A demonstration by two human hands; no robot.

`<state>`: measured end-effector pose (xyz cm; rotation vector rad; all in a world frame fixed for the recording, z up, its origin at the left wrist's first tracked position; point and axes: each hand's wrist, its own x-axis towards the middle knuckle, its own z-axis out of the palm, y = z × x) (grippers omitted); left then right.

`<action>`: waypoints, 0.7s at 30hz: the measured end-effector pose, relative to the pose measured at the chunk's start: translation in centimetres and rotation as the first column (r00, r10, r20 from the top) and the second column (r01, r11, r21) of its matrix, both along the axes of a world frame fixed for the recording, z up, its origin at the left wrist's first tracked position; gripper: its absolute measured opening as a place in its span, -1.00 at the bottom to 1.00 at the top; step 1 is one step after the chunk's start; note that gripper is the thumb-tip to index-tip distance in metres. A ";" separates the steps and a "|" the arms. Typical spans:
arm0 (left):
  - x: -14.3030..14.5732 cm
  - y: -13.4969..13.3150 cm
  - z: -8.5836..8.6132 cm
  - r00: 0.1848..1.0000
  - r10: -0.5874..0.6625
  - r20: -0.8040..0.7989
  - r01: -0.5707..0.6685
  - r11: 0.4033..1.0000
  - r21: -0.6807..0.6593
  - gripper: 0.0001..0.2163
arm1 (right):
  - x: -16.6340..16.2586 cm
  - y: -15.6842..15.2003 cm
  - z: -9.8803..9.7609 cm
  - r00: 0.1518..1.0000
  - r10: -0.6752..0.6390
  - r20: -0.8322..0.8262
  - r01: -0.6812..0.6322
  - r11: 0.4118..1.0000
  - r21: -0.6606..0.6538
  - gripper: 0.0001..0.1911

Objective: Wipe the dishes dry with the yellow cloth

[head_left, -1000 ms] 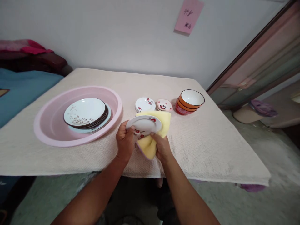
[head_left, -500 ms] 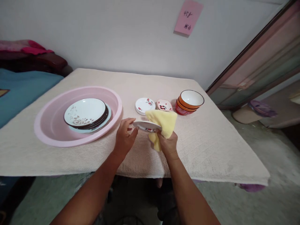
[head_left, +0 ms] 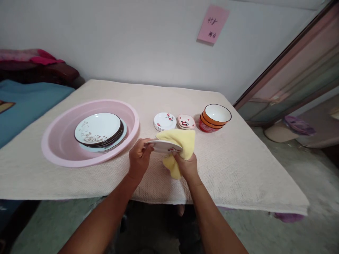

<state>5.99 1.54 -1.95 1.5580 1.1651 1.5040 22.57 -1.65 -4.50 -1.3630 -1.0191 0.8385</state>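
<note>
My left hand (head_left: 139,159) pinches the left rim of a small white saucer with red flowers (head_left: 163,145), held nearly flat above the table. My right hand (head_left: 185,165) grips a yellow cloth (head_left: 182,141) against the saucer's right edge; the cloth drapes over and under that side. A stack of matching small saucers (head_left: 164,121) lies just beyond, with a small square dish (head_left: 186,122) beside it.
A pink basin (head_left: 60,144) holding a stack of large plates (head_left: 98,128) sits at the left. Stacked orange bowls (head_left: 215,117) stand at the right. A cream cloth covers the table (head_left: 238,169). A pink note (head_left: 213,24) hangs on the wall. A blue bed (head_left: 29,102) is at far left.
The saucer went from tilted toward me to nearly flat. My left hand briefly loosened and now pinches the rim again; the cloth has shifted around the saucer's right side.
</note>
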 end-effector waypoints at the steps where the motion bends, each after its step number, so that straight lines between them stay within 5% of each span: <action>1: 0.4 0.0 0.1 0.991 0.008 0.130 0.001 0.997 -0.074 -0.83 | -0.5 0.0 -0.1 0.994 0.029 -0.103 -0.032 0.999 -0.024 -0.63; 6: 1.9 0.2 0.4 0.865 -0.008 0.502 0.193 0.928 -0.318 -0.73 | -2.7 -0.1 -0.2 0.906 0.107 -0.410 -0.121 0.993 -0.008 -0.60; 11: 1.3 0.5 0.1 0.883 -0.107 0.457 0.312 0.861 -0.401 -0.71 | -1.8 0.0 0.2 0.928 0.039 -0.369 -0.036 0.999 0.013 -0.59; 17: 0.2 0.8 -0.4 0.941 -0.063 0.333 0.141 0.966 -0.216 -0.79 | -0.8 0.1 0.0 0.990 -0.029 -0.138 0.033 0.999 0.027 -0.63; 21: -0.5 1.1 -0.3 0.912 -0.127 0.391 0.212 0.960 -0.184 -0.82 | -0.1 -0.1 0.1 0.976 0.060 -0.210 -0.064 0.998 -0.010 -0.58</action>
